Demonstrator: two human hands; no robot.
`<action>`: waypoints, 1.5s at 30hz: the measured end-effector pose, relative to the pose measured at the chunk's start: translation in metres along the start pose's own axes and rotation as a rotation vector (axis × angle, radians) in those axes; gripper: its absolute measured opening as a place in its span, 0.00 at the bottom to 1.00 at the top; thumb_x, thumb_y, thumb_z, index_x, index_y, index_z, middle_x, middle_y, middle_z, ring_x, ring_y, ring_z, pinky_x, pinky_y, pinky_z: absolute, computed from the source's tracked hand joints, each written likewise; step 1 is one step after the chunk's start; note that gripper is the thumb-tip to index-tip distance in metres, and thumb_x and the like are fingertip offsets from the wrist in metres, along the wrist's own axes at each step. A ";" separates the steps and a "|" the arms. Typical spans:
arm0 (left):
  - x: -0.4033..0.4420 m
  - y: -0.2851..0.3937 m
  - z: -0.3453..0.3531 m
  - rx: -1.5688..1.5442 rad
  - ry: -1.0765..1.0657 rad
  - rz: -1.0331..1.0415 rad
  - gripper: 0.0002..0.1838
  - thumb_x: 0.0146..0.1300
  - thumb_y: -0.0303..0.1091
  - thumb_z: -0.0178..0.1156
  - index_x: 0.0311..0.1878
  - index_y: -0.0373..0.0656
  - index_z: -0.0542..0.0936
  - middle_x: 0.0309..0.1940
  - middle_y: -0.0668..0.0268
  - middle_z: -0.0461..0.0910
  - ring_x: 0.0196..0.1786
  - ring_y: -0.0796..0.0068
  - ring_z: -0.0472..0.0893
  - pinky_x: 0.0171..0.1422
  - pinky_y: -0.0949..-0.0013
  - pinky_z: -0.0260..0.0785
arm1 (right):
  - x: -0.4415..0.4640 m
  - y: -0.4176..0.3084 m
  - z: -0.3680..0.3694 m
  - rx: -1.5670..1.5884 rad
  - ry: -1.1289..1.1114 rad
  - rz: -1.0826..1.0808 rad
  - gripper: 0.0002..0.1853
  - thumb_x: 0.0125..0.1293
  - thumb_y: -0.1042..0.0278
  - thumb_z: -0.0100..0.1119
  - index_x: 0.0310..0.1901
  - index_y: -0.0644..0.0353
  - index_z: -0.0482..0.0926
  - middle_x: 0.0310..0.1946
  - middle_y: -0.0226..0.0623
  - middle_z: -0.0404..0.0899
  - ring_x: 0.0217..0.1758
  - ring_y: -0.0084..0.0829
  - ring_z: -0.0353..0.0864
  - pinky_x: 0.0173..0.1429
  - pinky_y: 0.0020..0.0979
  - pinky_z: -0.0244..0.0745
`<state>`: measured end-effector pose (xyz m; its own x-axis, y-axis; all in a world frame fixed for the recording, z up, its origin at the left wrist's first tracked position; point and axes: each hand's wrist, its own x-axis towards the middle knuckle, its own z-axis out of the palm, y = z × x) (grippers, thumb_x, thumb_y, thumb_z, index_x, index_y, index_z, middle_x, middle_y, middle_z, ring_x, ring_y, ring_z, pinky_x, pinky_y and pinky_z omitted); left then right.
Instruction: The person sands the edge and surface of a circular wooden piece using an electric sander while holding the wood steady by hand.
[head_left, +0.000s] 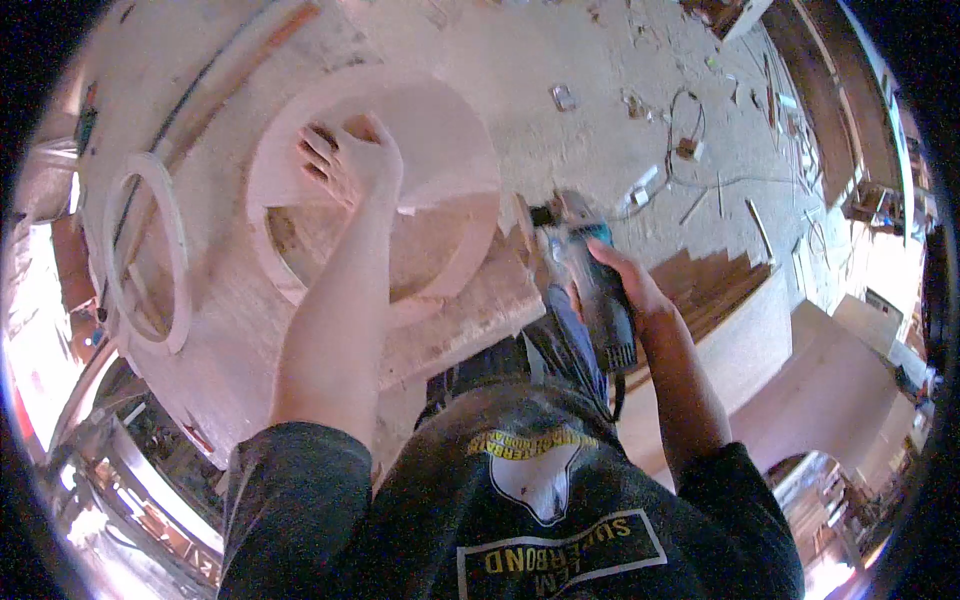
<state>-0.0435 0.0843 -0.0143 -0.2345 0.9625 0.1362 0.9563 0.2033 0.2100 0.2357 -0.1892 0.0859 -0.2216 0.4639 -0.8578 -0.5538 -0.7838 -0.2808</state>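
A pale round wooden piece (pixel 470 150) with a half-circle opening lies on the workbench (pixel 470 315). My left hand (pixel 350 160) rests on its solid upper part, fingers spread and pointing left. In my right hand (pixel 620 270) is a dark power tool with a teal part (pixel 605 300), its metal front end close to the bench's right edge. The fingers wrap round its body, and part of the grip is hidden. A black cord hangs from the tool's rear, near my body.
An oval wooden ring (pixel 178 255) lies at the left. Stacked boards (pixel 735 330) stand at the right, beyond the tool. On the dusty floor are a cable (pixel 740 180), a small box (pixel 690 149) and scattered scraps. A long wooden strip (pixel 230 85) lies at the upper left.
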 end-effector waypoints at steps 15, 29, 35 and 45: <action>-0.082 0.118 -0.051 -0.041 -0.315 0.136 0.56 0.63 0.54 0.66 0.85 0.31 0.52 0.90 0.52 0.39 0.91 0.50 0.38 0.86 0.27 0.25 | -0.058 -0.071 -0.110 0.083 0.323 -0.208 0.28 0.65 0.33 0.69 0.42 0.55 0.81 0.27 0.36 0.84 0.22 0.36 0.83 0.26 0.36 0.81; -0.163 0.116 -0.086 -0.277 -0.382 0.305 0.50 0.58 0.36 0.69 0.83 0.34 0.59 0.89 0.54 0.45 0.91 0.52 0.42 0.89 0.31 0.33 | -0.001 -0.177 -0.120 -0.267 0.192 -0.131 0.34 0.66 0.28 0.65 0.42 0.60 0.81 0.28 0.42 0.86 0.24 0.38 0.86 0.30 0.39 0.84; -0.216 0.033 -0.094 -0.240 -0.548 0.630 0.48 0.58 0.39 0.71 0.82 0.39 0.65 0.86 0.49 0.53 0.89 0.44 0.49 0.89 0.34 0.40 | 0.010 -0.195 -0.095 -0.348 0.203 -0.141 0.35 0.65 0.28 0.66 0.43 0.61 0.81 0.28 0.42 0.85 0.25 0.38 0.87 0.31 0.38 0.84; -0.104 0.011 -0.052 -0.099 0.023 0.006 0.39 0.78 0.48 0.56 0.83 0.34 0.60 0.87 0.47 0.50 0.89 0.44 0.46 0.89 0.36 0.38 | 0.037 -0.179 -0.037 -0.415 -0.091 0.111 0.36 0.72 0.31 0.61 0.59 0.61 0.79 0.34 0.42 0.87 0.28 0.35 0.88 0.35 0.38 0.86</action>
<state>-0.0179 -0.0234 0.0243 -0.2339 0.9590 0.1598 0.9361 0.1777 0.3037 0.3563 -0.0471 0.0882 -0.3419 0.3879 -0.8560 -0.1576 -0.9216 -0.3547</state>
